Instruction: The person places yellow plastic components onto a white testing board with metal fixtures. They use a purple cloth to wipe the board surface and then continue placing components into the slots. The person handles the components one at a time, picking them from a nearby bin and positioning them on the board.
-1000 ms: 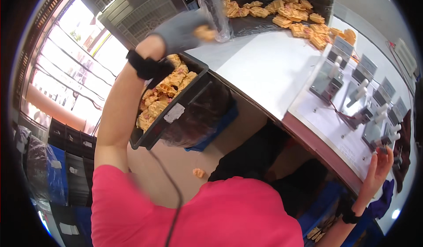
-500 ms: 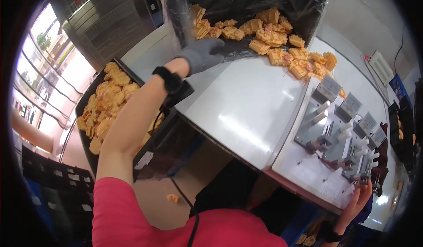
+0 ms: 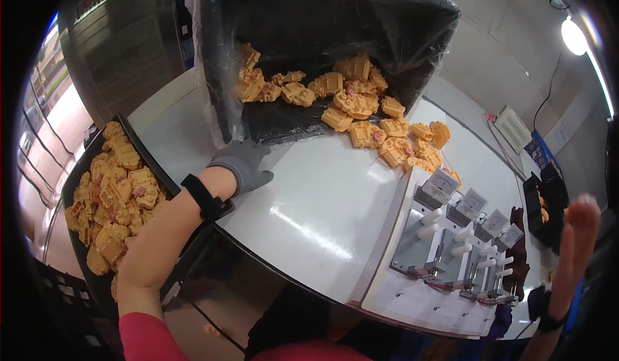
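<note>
My left hand [image 3: 242,165], in a grey glove, is spread over the white table [image 3: 303,200] at the near left corner of a tipped box [image 3: 290,32]. Nothing shows in its fingers; whether it touches the box's plastic lining I cannot tell. Bare and raised at the far right, my right hand [image 3: 580,229] has its fingers stretched upward and is apart from the fixture. Orange-yellow moulded plastic parts [image 3: 358,103] lie inside the box, and some have spilled onto the table. More such parts [image 3: 113,193] fill a black crate left of my left forearm.
A test fixture [image 3: 445,264] with several small dial meters [image 3: 442,184] and white-handled clamps occupies the table's right side. Behind it, a white device [image 3: 512,129] stands near the wall. A black bin [image 3: 541,200] holds orange-yellow parts. A metal cabinet [image 3: 122,45] rises at the back left.
My right hand has left the fixture's near right edge and risen at the right. My left hand has drawn slightly back from the box opening. The view has tilted upward.
</note>
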The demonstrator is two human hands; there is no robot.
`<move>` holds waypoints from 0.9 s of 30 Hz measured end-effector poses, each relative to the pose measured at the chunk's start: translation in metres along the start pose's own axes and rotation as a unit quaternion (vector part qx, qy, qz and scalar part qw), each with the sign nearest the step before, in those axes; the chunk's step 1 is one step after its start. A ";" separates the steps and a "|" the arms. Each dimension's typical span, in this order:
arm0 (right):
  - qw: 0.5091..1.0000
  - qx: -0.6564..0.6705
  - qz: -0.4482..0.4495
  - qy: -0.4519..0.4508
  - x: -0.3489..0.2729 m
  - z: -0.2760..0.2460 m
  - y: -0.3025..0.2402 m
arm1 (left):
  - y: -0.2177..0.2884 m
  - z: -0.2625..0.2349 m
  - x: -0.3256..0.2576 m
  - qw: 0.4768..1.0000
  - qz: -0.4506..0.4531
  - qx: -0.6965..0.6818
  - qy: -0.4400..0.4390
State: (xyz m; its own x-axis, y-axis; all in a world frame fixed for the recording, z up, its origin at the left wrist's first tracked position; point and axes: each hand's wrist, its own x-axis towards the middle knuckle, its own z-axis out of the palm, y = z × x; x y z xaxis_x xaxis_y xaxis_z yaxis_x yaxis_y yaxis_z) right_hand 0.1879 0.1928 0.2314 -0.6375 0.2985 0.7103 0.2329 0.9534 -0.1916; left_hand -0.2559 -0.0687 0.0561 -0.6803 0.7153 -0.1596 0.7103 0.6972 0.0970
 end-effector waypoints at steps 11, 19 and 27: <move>0.943 -0.053 -0.329 0.015 0.321 0.245 -0.130 | 0.040 0.031 0.025 0.988 -0.133 -0.039 -0.070; 0.976 0.096 -0.194 -0.028 0.362 0.296 -0.171 | 0.039 0.032 0.012 0.988 -0.140 -0.017 -0.068; 0.967 0.121 -0.219 0.051 0.328 0.285 -0.141 | 0.036 0.044 0.020 0.988 -0.132 -0.014 -0.086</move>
State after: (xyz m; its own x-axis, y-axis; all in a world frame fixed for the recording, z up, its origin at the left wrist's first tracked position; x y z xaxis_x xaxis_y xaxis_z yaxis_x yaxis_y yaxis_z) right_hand -0.2632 0.1690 0.2985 -0.5582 -0.1304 0.8194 -0.2293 0.9734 -0.0013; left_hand -0.2363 -0.0316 0.0126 -0.7984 0.4925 -0.3464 0.5060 0.8606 0.0572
